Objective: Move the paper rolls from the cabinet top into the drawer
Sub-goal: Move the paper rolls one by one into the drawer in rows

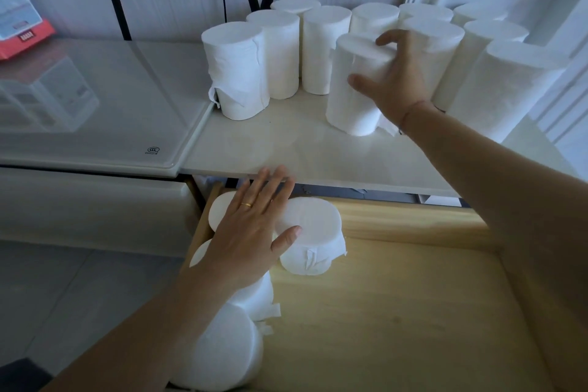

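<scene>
Gripped the front paper roll near its top with the right hand, thumb and fingers curled round it, upright on the pale surface just before the other rolls clustered there. Laid the left hand flat, fingers straight, over the upright stored rolls in the open wooden drawer below.

Single head cam, wide-angle, facing forward and down from above the open drawer, close enough that the cabinet top fills mid-frame; edges curve, probably lens distortion.
</scene>
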Available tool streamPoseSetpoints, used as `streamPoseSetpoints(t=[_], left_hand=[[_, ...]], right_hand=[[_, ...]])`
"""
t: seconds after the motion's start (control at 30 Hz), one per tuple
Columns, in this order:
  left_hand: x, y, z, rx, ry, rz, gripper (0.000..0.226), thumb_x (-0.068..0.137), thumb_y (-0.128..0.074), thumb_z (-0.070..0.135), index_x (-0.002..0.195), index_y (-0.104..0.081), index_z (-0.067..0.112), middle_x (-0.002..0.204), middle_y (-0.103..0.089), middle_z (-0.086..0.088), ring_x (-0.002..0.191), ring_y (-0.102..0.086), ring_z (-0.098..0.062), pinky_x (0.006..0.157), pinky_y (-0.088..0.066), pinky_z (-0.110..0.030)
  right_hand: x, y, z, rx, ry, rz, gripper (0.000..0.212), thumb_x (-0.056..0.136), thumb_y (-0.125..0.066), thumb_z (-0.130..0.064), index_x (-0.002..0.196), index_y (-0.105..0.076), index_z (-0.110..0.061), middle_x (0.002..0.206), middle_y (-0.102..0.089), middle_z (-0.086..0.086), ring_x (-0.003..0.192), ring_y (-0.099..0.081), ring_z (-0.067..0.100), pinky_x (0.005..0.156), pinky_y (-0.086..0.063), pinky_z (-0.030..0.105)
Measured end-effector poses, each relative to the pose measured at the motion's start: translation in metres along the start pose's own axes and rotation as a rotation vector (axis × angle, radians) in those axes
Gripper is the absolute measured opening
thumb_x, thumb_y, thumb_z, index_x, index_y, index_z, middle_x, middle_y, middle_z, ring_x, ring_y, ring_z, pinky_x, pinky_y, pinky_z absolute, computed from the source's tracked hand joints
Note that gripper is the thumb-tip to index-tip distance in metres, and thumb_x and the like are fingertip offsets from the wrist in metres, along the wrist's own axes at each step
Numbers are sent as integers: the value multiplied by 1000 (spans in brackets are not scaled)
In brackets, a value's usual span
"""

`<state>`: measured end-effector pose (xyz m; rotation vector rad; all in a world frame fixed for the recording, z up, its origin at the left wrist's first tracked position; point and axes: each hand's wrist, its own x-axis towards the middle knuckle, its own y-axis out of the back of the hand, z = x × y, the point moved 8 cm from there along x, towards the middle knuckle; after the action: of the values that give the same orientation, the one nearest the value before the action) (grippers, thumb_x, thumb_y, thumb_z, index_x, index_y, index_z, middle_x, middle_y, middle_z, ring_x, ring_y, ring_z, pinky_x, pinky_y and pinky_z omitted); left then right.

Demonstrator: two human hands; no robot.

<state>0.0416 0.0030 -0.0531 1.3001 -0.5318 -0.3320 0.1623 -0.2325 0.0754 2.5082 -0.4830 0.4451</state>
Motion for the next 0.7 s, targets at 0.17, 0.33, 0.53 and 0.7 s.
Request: streamPoseSetpoints(t=[0.17,0.33,0.53,0.7], left_hand=[[-1,2,3,5,0,2,73,89,-13,59,148,1,21,157,8,4,142,18,-9,116,8,-34],[-6,1,10,-23,-28,-19,71,88,-12,60,148,1,24,156,11,8,140,19,-5,116,9,-32],[-12,-9,15,-60,-31,-113,71,87,-11,63,147,3,28,153,17,14,137,22,1,109,16,-19],[-12,-11,16,-51,-18,-170,73,85,-8,64,148,2,27,155,9,13,139,15,0,113,12,-23]], right_hand=[[-79,33,-27,126,132,-174,57,71,-80,-14,108,-37,-24,100,-53,-3,71,-54,0,58,-46,13],[-145,73,-39,123,163,-311,62,63,-82,-17,104,-38,-31,100,-52,-19,73,-58,4,54,-48,18],[-210,69,0,-1,40,-455,60,56,-83,-31,99,-42,-42,101,-52,-23,83,-58,8,64,-48,18],[-241,29,46,-137,-21,-579,59,59,-84,-16,94,-42,-35,110,-47,-4,97,-48,15,74,-42,17]])
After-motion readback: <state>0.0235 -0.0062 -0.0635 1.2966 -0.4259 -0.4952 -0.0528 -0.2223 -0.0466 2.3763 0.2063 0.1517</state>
